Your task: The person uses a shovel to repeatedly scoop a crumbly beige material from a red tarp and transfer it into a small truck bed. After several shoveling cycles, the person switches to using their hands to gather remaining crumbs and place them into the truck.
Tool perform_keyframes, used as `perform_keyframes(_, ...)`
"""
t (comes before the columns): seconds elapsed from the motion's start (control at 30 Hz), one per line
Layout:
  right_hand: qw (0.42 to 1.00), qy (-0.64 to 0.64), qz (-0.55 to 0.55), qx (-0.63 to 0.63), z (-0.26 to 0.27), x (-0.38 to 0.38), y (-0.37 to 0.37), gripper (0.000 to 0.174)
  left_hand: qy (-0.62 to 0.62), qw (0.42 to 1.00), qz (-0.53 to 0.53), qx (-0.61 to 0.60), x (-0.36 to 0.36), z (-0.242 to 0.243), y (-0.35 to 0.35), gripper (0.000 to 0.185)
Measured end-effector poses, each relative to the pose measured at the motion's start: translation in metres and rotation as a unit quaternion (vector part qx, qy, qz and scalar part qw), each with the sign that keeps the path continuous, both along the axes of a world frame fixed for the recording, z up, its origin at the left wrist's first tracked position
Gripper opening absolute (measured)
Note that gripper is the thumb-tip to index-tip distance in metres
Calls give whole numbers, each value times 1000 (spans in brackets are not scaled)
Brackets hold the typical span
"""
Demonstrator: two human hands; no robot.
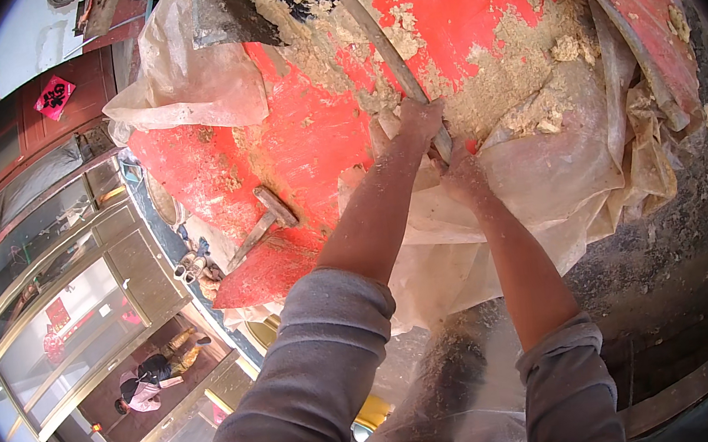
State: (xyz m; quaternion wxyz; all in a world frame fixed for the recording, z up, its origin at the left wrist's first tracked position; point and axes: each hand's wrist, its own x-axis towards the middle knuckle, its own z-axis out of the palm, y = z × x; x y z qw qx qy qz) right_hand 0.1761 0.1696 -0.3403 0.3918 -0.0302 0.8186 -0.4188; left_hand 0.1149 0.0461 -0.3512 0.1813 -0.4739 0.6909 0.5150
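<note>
Both hands grip a long wooden pole-like handle (383,44) near its lower end; its far end runs out of the top of the view. My left hand (421,118) is closed round it above my right hand (463,176), which holds the end. Beneath lies a red sheet (317,127) smeared with crumbly tan clay-like material (495,84). Cloudy plastic sheeting (538,167) is bunched at the near and right edges. A tool with a short wooden crosspiece and a flat shaft (275,207) rests on the red sheet, left of my hands.
A dark metal sheet (232,15) juts in at the top. At the right is a curved red panel edge (643,57). Shoes (195,265) stand beyond the sheet's left side. A person (149,378) is in the doorway at lower left, beside glazed doors (77,318).
</note>
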Motion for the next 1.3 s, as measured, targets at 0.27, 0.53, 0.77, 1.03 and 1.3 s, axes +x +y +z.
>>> perform_keyframes(0.27, 1000, -8, -17, -17, -28, 24, 0, 40, -7, 996, -37, -87, 18, 5, 14, 38)
perform_keyframes(0.53, 999, -25, -18, -34, 2, 34, 24, 42, 14, 996, -40, -83, 33, 23, 32, 36)
perform_keyframes(0.77, 990, -49, -57, -121, 168, -10, 72, 41, 123, 968, 120, 181, 9, 168, 65, 28)
perform_keyframes(1.03, 937, -152, -144, -280, 381, -124, 45, 33, 196, 902, 151, 355, -155, 324, -28, 17)
perform_keyframes(1.3, 983, -47, -89, -153, 353, -176, 45, 35, 153, 931, 134, 302, -213, 298, -32, 15)
